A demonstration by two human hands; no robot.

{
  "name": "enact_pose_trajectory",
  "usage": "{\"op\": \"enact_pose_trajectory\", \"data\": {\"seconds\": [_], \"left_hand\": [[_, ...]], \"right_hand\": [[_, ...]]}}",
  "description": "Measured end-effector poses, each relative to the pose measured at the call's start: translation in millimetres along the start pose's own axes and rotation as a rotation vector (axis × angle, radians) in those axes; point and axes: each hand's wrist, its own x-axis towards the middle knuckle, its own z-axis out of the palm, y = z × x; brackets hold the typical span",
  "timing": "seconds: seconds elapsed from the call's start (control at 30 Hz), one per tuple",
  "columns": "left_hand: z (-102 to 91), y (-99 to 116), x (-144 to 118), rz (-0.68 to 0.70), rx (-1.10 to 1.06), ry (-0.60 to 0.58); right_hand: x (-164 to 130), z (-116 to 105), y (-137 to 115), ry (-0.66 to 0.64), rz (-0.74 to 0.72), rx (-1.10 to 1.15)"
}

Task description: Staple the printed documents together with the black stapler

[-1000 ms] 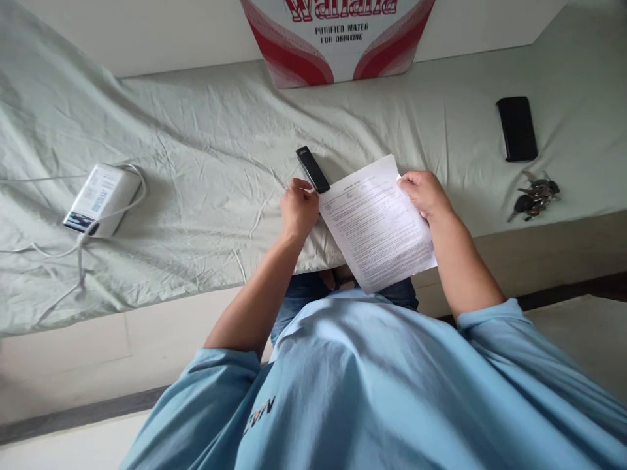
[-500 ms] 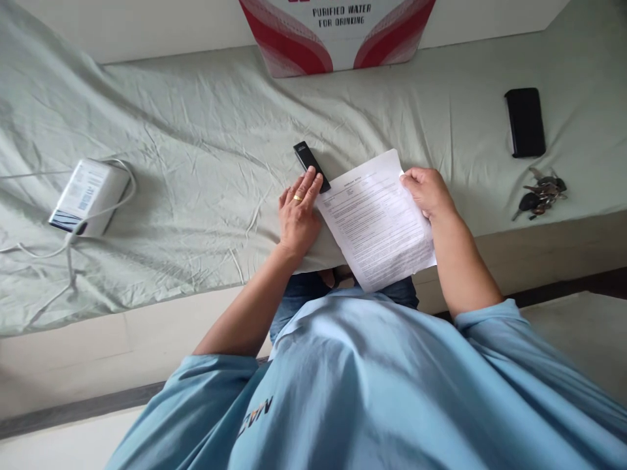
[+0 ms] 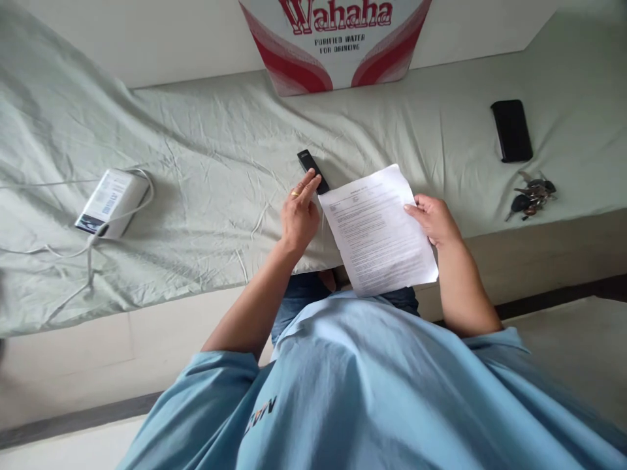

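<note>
A slim black stapler [image 3: 308,162] lies on the cloth with its near end at the top left corner of a printed sheet of paper [image 3: 377,228]. My left hand [image 3: 298,219], with a gold ring on one finger, has its fingers closed over the stapler's near end; the underside of the grip is hidden. My right hand [image 3: 434,219] pinches the sheet's right edge, thumb on top and fingers beneath. The paper's lower part reaches past the table edge, over my lap.
A pale green cloth [image 3: 206,170] covers the table. A Wahaha water carton [image 3: 343,65] stands at the back. To the left is a white box [image 3: 110,202] with a white cable looped round it. A black phone-like object [image 3: 513,130] and a bunch of keys [image 3: 531,196] lie right.
My right hand has slid a little down the sheet's edge, and the paper lies flatter. My left hand's fingers have drawn closer together on the stapler. The view has tilted upward, showing more carton.
</note>
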Motion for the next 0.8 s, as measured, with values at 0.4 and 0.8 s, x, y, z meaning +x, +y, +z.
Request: {"op": "enact_pose_trajectory", "data": {"seconds": [0.4, 0.8], "left_hand": [[-13.9, 62, -65, -0.517, -0.924, -0.141], [4.5, 45, -43, -0.635, -1.010, 0.057]], "right_hand": [[-32, -10, -1, 0.133, -0.063, 0.359], [2, 33, -11, 0.052, -0.136, 0.172]]}}
